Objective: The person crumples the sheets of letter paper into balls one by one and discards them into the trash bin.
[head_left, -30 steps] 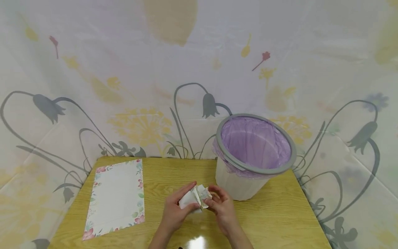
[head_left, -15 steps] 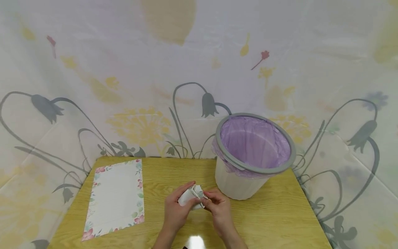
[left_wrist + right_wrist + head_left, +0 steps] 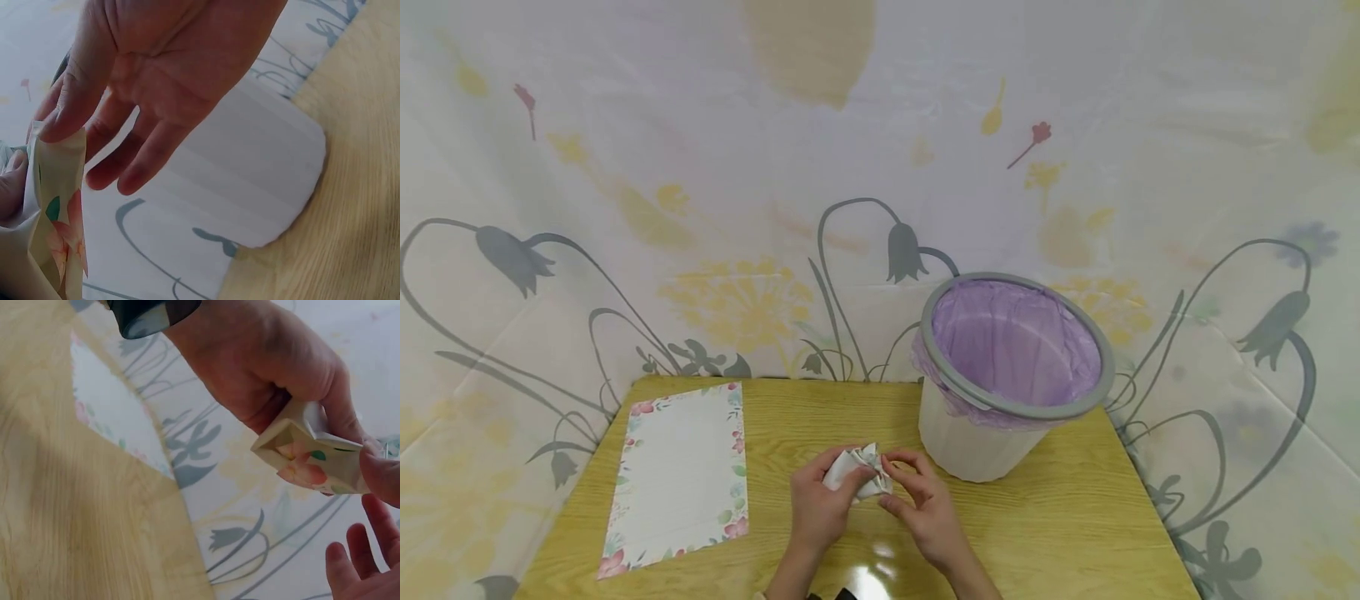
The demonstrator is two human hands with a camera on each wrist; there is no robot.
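Wooden table (image 3: 1060, 533) with flowered paper sheet (image 3: 681, 475) and lined bin (image 3: 1000, 400).

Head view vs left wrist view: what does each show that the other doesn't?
Only the head view shows the purple liner and grey rim of the bin, the flat flower-bordered sheet on the wooden table, and the left hand gripping the crumpled paper.

Only the left wrist view shows the right hand's open palm close up, thumb on the paper's edge, and the printed pink flower.

Both show the right hand, the crumpled paper, the bin's white wall, the table and the floral backdrop.
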